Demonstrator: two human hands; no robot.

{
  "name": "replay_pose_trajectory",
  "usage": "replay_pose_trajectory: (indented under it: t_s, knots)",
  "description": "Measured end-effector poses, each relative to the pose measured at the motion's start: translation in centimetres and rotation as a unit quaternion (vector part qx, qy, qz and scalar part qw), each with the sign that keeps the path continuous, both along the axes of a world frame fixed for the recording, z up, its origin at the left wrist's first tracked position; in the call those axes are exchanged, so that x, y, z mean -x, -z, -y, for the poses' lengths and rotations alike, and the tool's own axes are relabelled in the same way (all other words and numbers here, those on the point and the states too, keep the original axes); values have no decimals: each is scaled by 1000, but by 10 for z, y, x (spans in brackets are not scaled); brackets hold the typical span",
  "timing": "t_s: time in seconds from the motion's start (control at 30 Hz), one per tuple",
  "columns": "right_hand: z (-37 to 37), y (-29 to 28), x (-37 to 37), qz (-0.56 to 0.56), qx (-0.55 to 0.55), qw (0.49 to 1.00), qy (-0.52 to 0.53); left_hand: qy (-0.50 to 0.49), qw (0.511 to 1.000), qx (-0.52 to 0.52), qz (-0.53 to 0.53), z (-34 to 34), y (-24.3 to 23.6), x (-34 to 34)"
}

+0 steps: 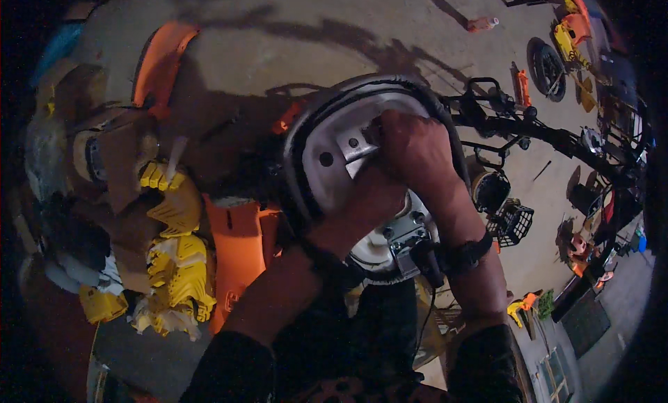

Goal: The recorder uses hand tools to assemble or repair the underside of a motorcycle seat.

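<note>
In front of me is an oval shell (321, 131), pale inside with a thick black rim, like the underside of a seat. A shiny metal bracket (356, 149) lies against its inner face, with a dark round hole to its left. My right hand (417, 149) is closed over the bracket's right side. My left hand (372, 193) is closed just below it, close against the right wrist. What the fingers of either hand hold is hidden. Nearer to me, a bolted metal latch-like fitting (405, 234) sits at the shell's lower end, beside a dark part with a hanging cable.
At left are an orange panel (235, 253), yellow plastic parts (182, 267) and a curved orange piece (161, 65). At right stand a black tubular frame (557, 135) and a black crate (513, 223). A wheel (546, 69) and a bottle (483, 24) lie farther off.
</note>
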State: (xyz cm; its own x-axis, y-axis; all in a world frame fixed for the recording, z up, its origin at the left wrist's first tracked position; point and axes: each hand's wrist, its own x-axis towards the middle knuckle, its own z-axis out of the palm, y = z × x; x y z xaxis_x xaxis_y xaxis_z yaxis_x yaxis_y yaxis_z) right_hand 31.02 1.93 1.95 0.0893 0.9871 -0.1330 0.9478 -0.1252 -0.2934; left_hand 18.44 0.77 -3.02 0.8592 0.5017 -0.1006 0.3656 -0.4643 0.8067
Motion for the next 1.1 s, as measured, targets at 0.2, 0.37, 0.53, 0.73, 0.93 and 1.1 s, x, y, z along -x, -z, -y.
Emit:
replay_pose_trajectory:
  t_s: [0.2, 0.37, 0.53, 0.73, 0.93, 1.1]
  knots:
    - [-6, -9, 3, -33, 21, 999, 8, -29, 999, -17, 27, 2, 4, 3]
    - [0, -6, -4, -22, -4, 999, -26, -12, 999, -5, 37, -3, -4, -2]
    - [1, -5, -4, -28, 15, 999, -21, 1, 999, 9, 36, -9, -11, 0]
    - [13, 12, -9, 4, -55, 995, -87, 40, 997, -14, 71, -17, -22, -3]
    - [13, 8, -7, -3, -28, 1000, -13, 22, 1000, 17, 12, -10, -12, -3]
    - [13, 0, -3, 11, -36, 999, -21, 95, 993, -46, 53, -14, -8, 4]
